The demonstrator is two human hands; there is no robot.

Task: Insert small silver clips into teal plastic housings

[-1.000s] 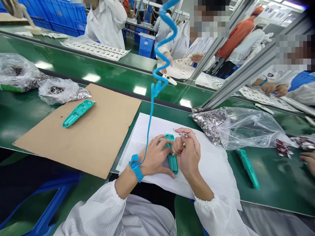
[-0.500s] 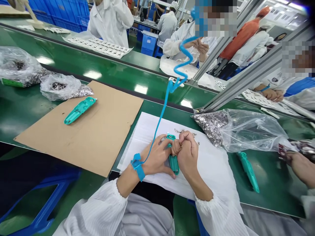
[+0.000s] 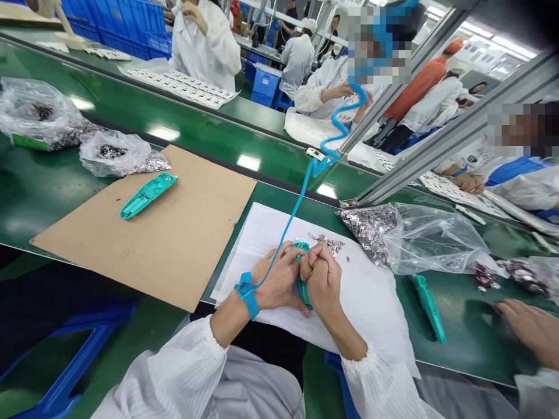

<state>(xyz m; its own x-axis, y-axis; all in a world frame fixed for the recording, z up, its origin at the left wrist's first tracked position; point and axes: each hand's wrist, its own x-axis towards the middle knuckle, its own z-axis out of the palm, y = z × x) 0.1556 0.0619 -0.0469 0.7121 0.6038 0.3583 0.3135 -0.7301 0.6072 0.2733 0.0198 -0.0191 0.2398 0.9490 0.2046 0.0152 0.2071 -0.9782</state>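
On white sheet (image 3: 375,297): teal housing (image 3: 302,285), hands (image 3: 301,276) covering.

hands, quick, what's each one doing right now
Left hand: fingers curled around the long teal plastic casing lying on white paper.
Right hand: fisted over the casing's top end; contents hidden.

Both hands cover most of the teal casing (image 3: 301,286) at lower centre, so the grip of the right hand (image 3: 321,279) cannot be made out. A co-worker's hand (image 3: 530,329) is cut off at the right edge. The loose metal bits (image 3: 328,241) are too small to tell apart.
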